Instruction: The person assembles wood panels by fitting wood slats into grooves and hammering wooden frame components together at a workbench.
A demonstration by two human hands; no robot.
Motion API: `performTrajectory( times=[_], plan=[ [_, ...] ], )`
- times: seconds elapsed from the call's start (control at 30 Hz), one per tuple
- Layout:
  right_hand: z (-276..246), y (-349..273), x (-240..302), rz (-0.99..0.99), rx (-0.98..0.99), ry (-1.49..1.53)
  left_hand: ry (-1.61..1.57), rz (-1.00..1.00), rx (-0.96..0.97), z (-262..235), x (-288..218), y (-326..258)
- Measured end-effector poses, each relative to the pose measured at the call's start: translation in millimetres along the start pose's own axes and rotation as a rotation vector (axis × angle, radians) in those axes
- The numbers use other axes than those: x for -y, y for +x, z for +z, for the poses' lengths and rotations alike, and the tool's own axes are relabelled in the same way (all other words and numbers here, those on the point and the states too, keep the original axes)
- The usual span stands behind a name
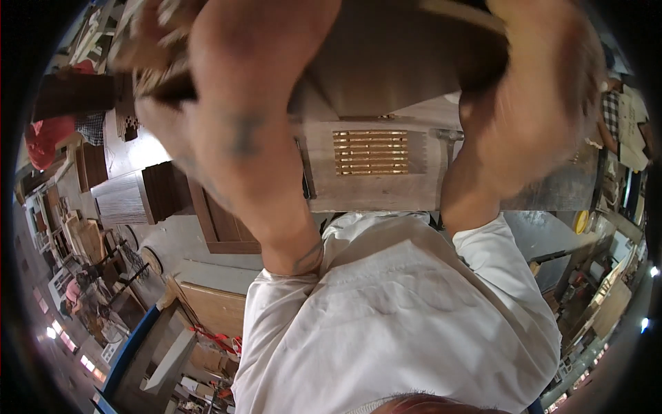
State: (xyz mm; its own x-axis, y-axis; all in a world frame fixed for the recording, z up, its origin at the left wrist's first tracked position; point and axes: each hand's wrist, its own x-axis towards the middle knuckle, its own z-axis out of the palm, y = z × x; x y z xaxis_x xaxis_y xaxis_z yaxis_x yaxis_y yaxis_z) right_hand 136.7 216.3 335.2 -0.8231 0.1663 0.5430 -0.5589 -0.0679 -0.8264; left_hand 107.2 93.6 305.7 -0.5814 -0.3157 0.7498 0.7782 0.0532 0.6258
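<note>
Both hands are raised close in front of me, on either side of a dark brown wooden panel point(407, 58) that hangs above the workbench point(386, 193). My left hand point(258, 48) is closed at the panel's left end, with its fingers blurred by motion. On the other end, my right hand point(545, 90) is closed too, its fingertips mostly hidden or cut off by the upper edge. Below the panel, a slatted wooden grille point(371, 152) shows in the bench top. A hammer point(449, 136) lies beside my right forearm, and a thin dark bar point(304, 169) is next to my left one.
Dark brown wooden pieces point(141, 195) are stacked at the left, near a brown framed panel point(224, 228) at the bench's front edge. A person in red point(49, 141) is at the far left; another in checks point(612, 114) is at the right. Boards point(210, 303) lie behind me.
</note>
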Motion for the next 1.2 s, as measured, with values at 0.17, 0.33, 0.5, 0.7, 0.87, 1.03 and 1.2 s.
performTrajectory(
  times=[0.17,0.33,0.5,0.7,0.87,1.03,1.2],
  plan=[
    [-3,-7,-3,-0.021,0.029,0.017,-0.073,0.189,0.036,-11,22,0],
    [-4,-5,-17,-0.083,0.073,0.024,0.247,-0.125,0.072,-17,0,4],
    [-30,-24,-39,-0.103,0.068,0.001,-0.011,-0.564,0.027,-25,6,26],
    [-90,-163,-126,0.408,-0.071,-0.231,-0.063,-0.437,0.179,-60,2,34],
    [-63,-176,-110,0.325,0.029,-0.394,-0.188,-0.5,0.352,-39,-12,17],
    [-69,-152,-94,0.322,0.123,-0.478,-0.141,-0.544,0.28,-20,-30,12],
    [-87,-178,-106,0.475,0.193,-0.571,-0.107,-0.424,0.192,-17,-27,15]
  ],
)
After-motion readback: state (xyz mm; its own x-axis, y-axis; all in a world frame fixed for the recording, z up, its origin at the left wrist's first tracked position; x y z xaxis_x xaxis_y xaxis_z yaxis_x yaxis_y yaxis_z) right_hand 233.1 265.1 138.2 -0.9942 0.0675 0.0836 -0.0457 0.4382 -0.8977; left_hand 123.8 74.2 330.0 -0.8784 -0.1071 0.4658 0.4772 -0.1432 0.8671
